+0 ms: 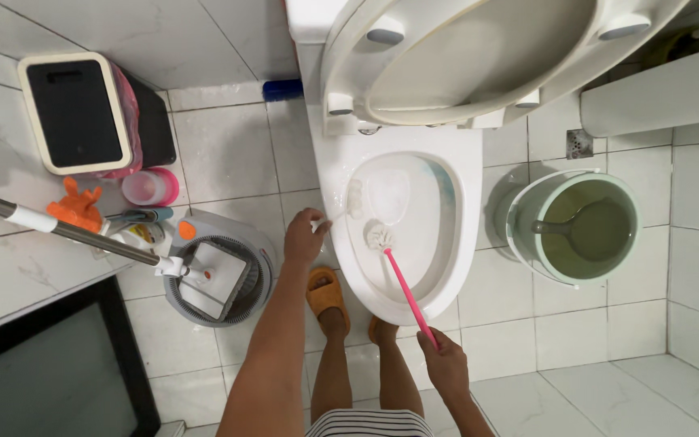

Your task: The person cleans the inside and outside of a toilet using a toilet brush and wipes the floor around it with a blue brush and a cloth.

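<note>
From the head camera, your right hand (445, 362) is closed around the pink toilet brush (402, 285), whose handle runs up-left into the toilet bowl (455, 243), while your left hand (305, 236) grips a small white brush (348, 206) at the rim.

Bare arms, a striped garment (374, 423) (black-and-white) and orange slippers (327, 296) below.

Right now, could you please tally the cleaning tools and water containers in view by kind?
Toilet brushes: 2 (pink-handled brush, white brush)
Mops: 1 (mop)
Buckets: 2 (green bucket, mop bucket)
Total: 5
</note>
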